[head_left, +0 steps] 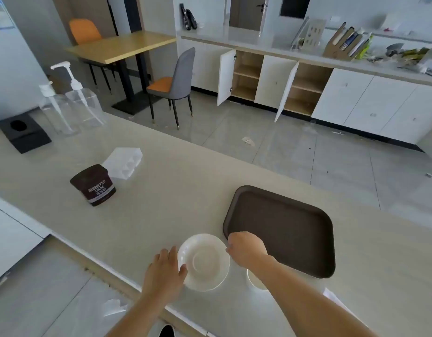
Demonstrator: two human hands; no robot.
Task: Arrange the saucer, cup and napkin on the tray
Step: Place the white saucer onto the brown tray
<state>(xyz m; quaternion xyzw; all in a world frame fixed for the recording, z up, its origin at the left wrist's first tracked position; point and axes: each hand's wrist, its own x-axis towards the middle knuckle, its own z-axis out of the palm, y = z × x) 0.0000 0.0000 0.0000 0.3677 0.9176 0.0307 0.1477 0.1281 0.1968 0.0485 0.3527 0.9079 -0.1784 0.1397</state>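
A white saucer (203, 261) lies on the counter just left of the dark brown tray (283, 227). My left hand (165, 271) grips its left rim, thumb over the edge. My right hand (246, 248) pinches the saucer's right rim, fingers closed, beside the tray's near left corner. Under my right forearm a white cup (255, 280) shows only part of its rim. A white napkin (331, 296) peeks out behind my right arm, mostly hidden. The tray holds nothing.
A brown cocoa tub (93, 184) and a clear plastic box (124, 161) sit on the counter to the left. Two clear pump bottles (71, 108) and a black box (23, 135) stand at the far left. The counter's far edge drops to the floor.
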